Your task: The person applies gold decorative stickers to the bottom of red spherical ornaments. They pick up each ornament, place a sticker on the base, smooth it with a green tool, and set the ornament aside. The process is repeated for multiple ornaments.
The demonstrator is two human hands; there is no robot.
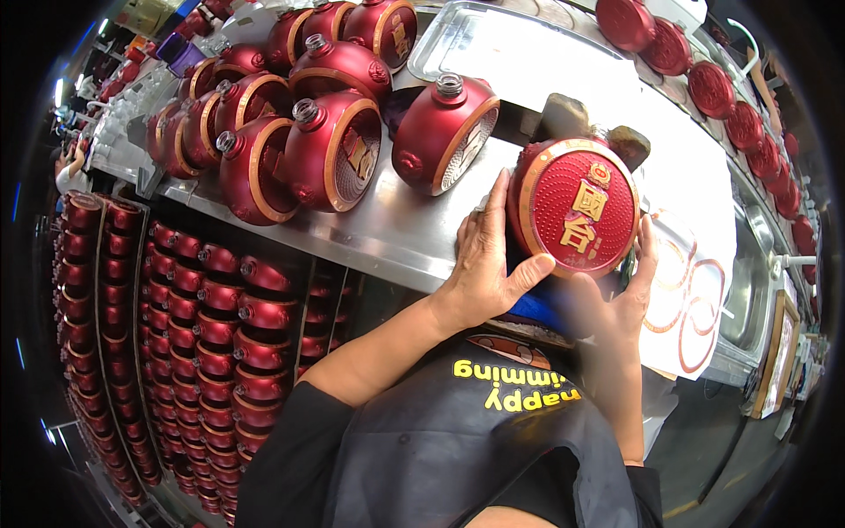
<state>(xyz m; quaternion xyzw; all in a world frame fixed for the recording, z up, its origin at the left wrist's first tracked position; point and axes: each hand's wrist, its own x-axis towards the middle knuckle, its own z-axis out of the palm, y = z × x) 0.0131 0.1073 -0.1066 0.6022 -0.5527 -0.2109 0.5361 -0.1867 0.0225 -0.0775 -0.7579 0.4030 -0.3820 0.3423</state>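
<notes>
A red drum-shaped bottle (pixel 547 195) with a gold band round its face and raised gold characters stands in front of me, its face turned up toward me. My left hand (pixel 489 264) grips its left side, thumb on the lower edge of the face and fingers along the rim. At its lower right, my right hand (pixel 621 304) holds the other side, partly blurred by motion. Two worn brown pads (pixel 563 117) sit behind the bottle, next to its neck. Another red bottle (pixel 444 132) with a bare glass neck stands to the left.
Several more red bottles (pixel 330 150) crowd the metal table (pixel 387 238) at left. Below them stand racks of stacked bottles (pixel 216 352). Orange rings (pixel 695 343) lie on a white sheet at right. Behind are a metal tray (pixel 475 44) and a row of red round pieces (pixel 711 90).
</notes>
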